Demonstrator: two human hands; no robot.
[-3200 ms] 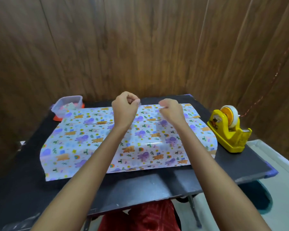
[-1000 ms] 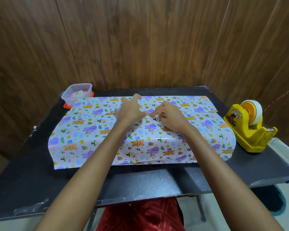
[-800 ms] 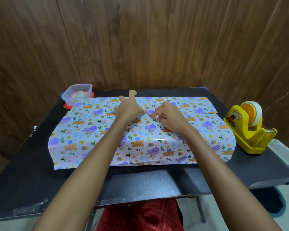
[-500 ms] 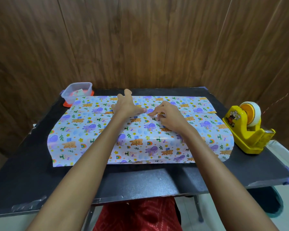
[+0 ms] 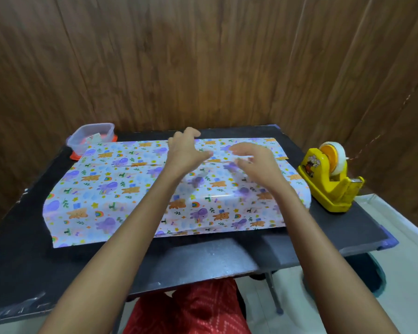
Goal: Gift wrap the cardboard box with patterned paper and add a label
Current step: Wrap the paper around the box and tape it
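Head view: clear plastic tub on an orange-red lid (image 5: 92,138) sits at far-left corner of black table (image 5: 203,259); small pale bits inside, too blurred to ID. White patterned wrapping paper w/ purple & orange animals (image 5: 111,189) covers mid-table, overlap seam running L–R near far side. Its right half humps over a boxy shape; cardboard box itself is hidden underneath. Left hand (image 5: 186,153) over seam, fingers spread, gripping nothing. Right hand (image 5: 253,165) just beside it, blurred, fingers loosely straight, nothing held. Yellow tape dispenser w/ roll (image 5: 328,182) just beside paper's right edge. Bare table strip along near edge & left side.
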